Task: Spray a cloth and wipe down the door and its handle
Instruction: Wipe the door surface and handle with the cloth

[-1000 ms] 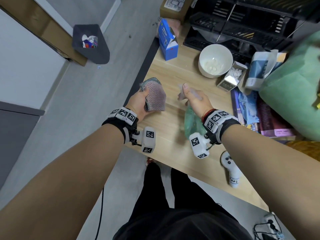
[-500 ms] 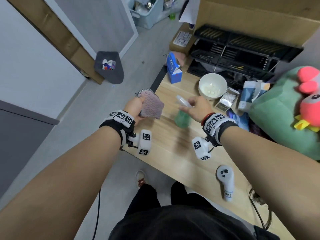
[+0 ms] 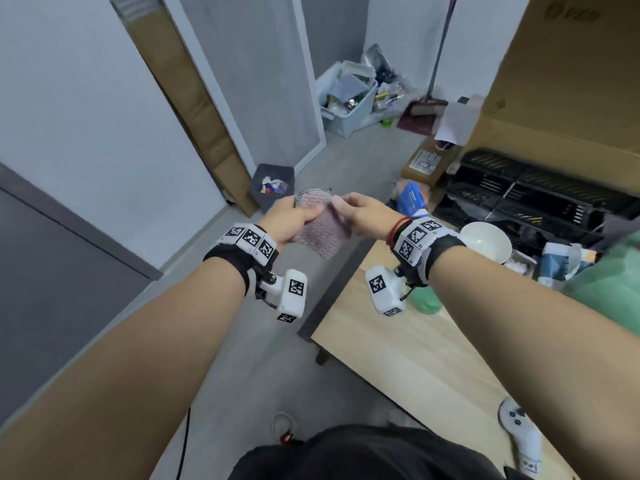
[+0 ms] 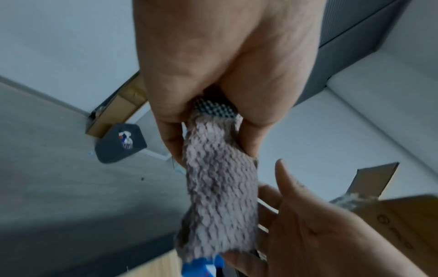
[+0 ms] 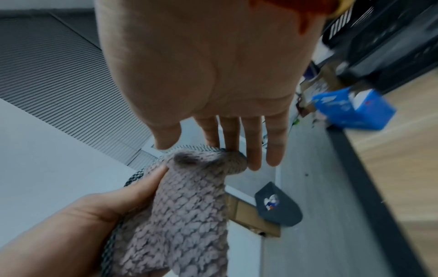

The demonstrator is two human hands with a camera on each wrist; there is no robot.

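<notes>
A pinkish-grey knitted cloth (image 3: 323, 233) with a dark mesh edge hangs between both hands, above the floor just left of the table. My left hand (image 3: 294, 216) grips its upper part, thumb on one side and fingers on the other (image 4: 211, 150). My right hand (image 3: 360, 209) pinches the top edge with thumb and first fingers (image 5: 189, 147), the other fingers straight. The green spray bottle (image 3: 427, 303) stands on the wooden table (image 3: 398, 358), partly hidden behind my right wrist. A grey door panel (image 3: 259, 81) in a white frame stands ahead; no handle shows.
A dark bin (image 3: 273, 185) sits on the floor by leaning cardboard (image 3: 194, 98). On the table are a blue carton (image 3: 412, 199), a white bowl (image 3: 485, 240), a black rack (image 3: 536, 192) and a white controller (image 3: 519, 434). A cluttered clear box (image 3: 349, 98) stands further back.
My right hand has let go of the spray bottle, which now stands on the table, and has taken hold of the cloth. Both hands moved left off the table; the view lifted.
</notes>
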